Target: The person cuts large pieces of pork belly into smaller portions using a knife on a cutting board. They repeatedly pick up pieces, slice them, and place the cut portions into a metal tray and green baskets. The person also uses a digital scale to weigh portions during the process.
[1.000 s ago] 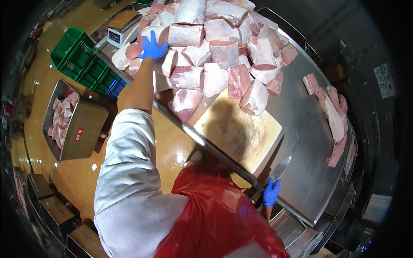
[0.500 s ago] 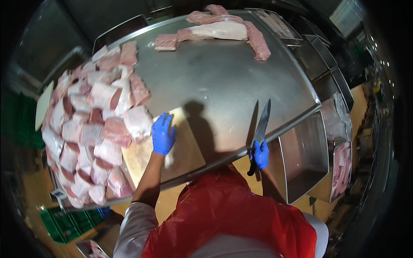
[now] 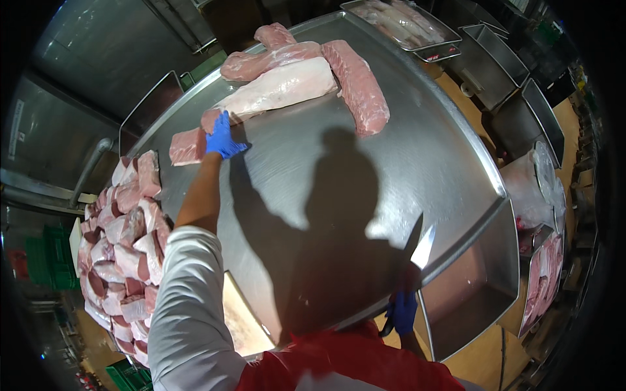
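My left hand [image 3: 223, 138], in a blue glove, reaches over the steel table [image 3: 404, 169] with fingers apart, touching the near end of a long pale loin [image 3: 283, 88]. A short pink block of meat [image 3: 186, 146] lies just left of it, and more long pink pieces [image 3: 355, 85] lie behind and to the right. Low at the right, in shadow by the table edge, my right hand [image 3: 402, 310] is closed on the dark handle of a long knife [image 3: 422, 247], blade pointing up across the table.
A heap of meat chunks [image 3: 120, 260] covers the left end, beside a pale cutting board [image 3: 244, 316]. A steel tub [image 3: 466, 287] sits against the right edge, near bagged meat and more bins [image 3: 489, 65]. Green crates [image 3: 52, 260] stand at left.
The view has swung rightward from the heap. My left hand has left the heap and board and moved forward to the long pieces. The knife stays in my right hand.
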`<state>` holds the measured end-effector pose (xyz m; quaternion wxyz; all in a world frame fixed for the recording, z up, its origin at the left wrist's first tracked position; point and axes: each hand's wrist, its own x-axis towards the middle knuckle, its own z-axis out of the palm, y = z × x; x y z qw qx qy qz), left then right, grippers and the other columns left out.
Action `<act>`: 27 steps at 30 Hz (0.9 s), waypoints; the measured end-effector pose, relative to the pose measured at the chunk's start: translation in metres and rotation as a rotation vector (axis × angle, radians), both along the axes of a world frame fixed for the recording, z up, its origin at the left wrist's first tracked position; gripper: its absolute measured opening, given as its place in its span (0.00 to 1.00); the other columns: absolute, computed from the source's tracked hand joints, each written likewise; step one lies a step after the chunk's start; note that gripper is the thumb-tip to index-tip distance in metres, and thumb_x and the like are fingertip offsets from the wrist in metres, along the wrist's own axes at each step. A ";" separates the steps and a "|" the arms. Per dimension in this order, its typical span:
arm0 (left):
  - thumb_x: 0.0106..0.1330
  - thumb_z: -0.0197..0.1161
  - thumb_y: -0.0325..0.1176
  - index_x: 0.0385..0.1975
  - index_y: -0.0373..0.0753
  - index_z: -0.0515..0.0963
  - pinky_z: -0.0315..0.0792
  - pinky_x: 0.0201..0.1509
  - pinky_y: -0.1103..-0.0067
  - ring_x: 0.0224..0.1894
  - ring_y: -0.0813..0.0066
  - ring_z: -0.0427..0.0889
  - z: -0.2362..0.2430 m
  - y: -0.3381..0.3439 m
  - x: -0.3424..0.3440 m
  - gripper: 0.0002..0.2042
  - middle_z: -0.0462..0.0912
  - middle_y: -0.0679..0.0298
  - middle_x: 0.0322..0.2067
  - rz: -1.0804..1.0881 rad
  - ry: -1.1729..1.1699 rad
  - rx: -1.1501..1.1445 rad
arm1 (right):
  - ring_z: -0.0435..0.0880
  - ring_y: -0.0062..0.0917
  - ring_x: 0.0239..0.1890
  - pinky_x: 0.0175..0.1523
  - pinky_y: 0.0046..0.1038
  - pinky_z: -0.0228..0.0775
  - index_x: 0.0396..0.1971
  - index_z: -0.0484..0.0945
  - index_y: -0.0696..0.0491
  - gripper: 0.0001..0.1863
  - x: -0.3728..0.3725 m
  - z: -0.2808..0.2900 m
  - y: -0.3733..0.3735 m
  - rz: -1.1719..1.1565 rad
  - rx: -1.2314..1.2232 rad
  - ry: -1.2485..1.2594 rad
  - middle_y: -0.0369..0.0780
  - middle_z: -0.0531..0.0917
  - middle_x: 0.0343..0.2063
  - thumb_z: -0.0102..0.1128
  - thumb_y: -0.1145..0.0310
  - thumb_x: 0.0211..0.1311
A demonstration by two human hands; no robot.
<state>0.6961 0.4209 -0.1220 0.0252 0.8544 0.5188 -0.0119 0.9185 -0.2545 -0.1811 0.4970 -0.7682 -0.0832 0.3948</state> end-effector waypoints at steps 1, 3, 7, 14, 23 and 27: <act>0.37 0.81 0.53 0.74 0.36 0.44 0.51 0.76 0.66 0.76 0.48 0.48 0.002 0.025 0.017 0.66 0.49 0.48 0.74 -0.023 0.079 -0.021 | 0.76 0.19 0.13 0.16 0.22 0.70 0.52 0.70 0.57 0.16 -0.001 0.005 0.003 -0.032 -0.016 0.022 0.37 0.76 0.18 0.50 0.61 0.74; 0.34 0.82 0.53 0.74 0.37 0.44 0.52 0.76 0.67 0.75 0.48 0.49 -0.014 0.100 0.003 0.67 0.50 0.49 0.74 -0.091 0.130 -0.053 | 0.76 0.20 0.13 0.16 0.23 0.70 0.48 0.70 0.57 0.13 0.004 0.011 0.011 -0.021 -0.038 0.064 0.37 0.77 0.17 0.49 0.63 0.73; 0.29 0.84 0.47 0.71 0.38 0.54 0.57 0.73 0.66 0.72 0.51 0.59 -0.044 0.191 0.026 0.63 0.60 0.49 0.69 -0.306 -0.082 -0.295 | 0.78 0.21 0.14 0.18 0.23 0.71 0.44 0.70 0.58 0.09 0.009 -0.002 0.012 -0.031 -0.098 0.095 0.38 0.78 0.16 0.48 0.68 0.72; 0.30 0.81 0.49 0.58 0.34 0.69 0.71 0.61 0.62 0.57 0.47 0.78 -0.021 0.171 0.025 0.50 0.78 0.44 0.54 -0.125 0.073 -0.227 | 0.77 0.21 0.12 0.17 0.23 0.70 0.40 0.69 0.58 0.08 0.013 0.007 0.019 0.032 -0.117 0.081 0.39 0.78 0.15 0.47 0.68 0.72; 0.42 0.76 0.49 0.51 0.31 0.71 0.76 0.51 0.61 0.48 0.43 0.82 -0.011 -0.130 -0.008 0.39 0.82 0.41 0.44 0.131 -0.173 -0.213 | 0.72 0.20 0.10 0.14 0.22 0.65 0.38 0.71 0.55 0.11 0.002 -0.008 0.014 -0.042 0.043 0.024 0.37 0.73 0.15 0.47 0.62 0.75; 0.40 0.75 0.51 0.52 0.32 0.74 0.76 0.50 0.60 0.48 0.42 0.82 0.042 -0.208 -0.053 0.39 0.83 0.41 0.43 0.067 -0.234 -0.564 | 0.72 0.18 0.12 0.16 0.22 0.66 0.44 0.72 0.55 0.09 -0.005 -0.006 0.010 -0.008 0.181 -0.035 0.37 0.75 0.19 0.47 0.66 0.75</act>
